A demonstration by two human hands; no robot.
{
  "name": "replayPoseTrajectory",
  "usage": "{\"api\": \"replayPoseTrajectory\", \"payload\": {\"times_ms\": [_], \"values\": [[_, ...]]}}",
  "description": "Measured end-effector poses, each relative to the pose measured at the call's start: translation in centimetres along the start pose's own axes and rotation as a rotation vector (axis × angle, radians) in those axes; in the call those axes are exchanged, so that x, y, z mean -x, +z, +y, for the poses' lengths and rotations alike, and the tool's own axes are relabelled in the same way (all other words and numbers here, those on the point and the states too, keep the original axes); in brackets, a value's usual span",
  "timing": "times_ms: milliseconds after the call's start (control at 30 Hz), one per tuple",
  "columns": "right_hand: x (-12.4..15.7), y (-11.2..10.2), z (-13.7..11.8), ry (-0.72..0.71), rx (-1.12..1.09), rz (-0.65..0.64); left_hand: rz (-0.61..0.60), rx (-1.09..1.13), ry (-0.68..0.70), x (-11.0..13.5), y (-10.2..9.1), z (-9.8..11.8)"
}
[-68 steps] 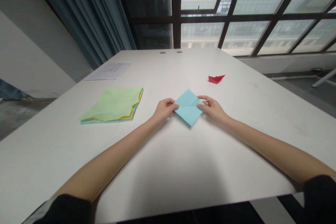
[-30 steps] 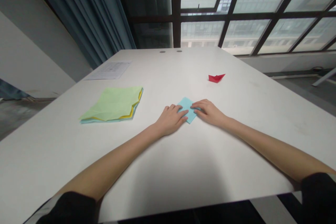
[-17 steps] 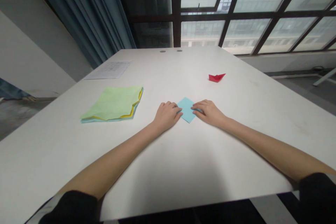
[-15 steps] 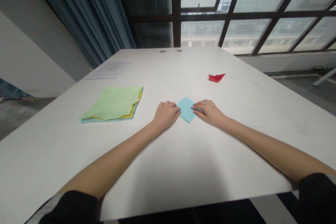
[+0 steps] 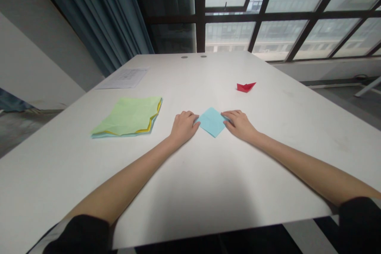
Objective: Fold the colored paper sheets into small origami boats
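Observation:
A light blue folded origami paper (image 5: 212,121) lies on the white table, turned like a diamond with one corner toward me. My left hand (image 5: 185,126) pinches its left corner between thumb and fingers. At the opposite corner, my right hand (image 5: 238,124) has thumb and fingers closed on the edge. Both hands rest low on the tabletop, and the corners under the fingertips are hidden.
A red folded paper boat (image 5: 245,87) sits beyond my right hand. To the left lies a stack of green, yellow and blue paper sheets (image 5: 127,116). A printed sheet (image 5: 123,78) is farther back, near the table's left edge.
My hands have moved apart toward the side corners of the blue paper, so more of its face shows. The paper boat and the paper stack stay in place.

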State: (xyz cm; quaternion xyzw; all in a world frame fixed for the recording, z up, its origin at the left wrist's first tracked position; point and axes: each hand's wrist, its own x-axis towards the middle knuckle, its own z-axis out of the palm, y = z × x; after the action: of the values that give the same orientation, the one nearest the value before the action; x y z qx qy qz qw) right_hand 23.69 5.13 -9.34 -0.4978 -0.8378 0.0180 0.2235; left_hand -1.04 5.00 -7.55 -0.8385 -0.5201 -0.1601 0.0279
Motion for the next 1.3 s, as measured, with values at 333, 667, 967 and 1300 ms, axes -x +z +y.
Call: {"api": "replayPoseTrajectory", "payload": {"times_ms": [333, 667, 967, 1300], "values": [[0.0, 0.2, 0.2, 0.027, -0.058, 0.039, 0.030, 0.045, -0.019, 0.1, -0.2, 0.1], [0.0, 0.2, 0.4, -0.086, -0.127, 0.074, 0.083, 0.038, 0.068, 0.4, -0.2, 0.2], [0.2, -0.3, -0.5, -0.111, -0.071, 0.029, 0.061, 0.043, 0.142, 0.5, -0.3, 1.0], [0.2, -0.6, -1.5, -0.236, -0.075, -0.041, -0.044, 0.142, 0.330, 0.4, -0.1, 2.2]]}}
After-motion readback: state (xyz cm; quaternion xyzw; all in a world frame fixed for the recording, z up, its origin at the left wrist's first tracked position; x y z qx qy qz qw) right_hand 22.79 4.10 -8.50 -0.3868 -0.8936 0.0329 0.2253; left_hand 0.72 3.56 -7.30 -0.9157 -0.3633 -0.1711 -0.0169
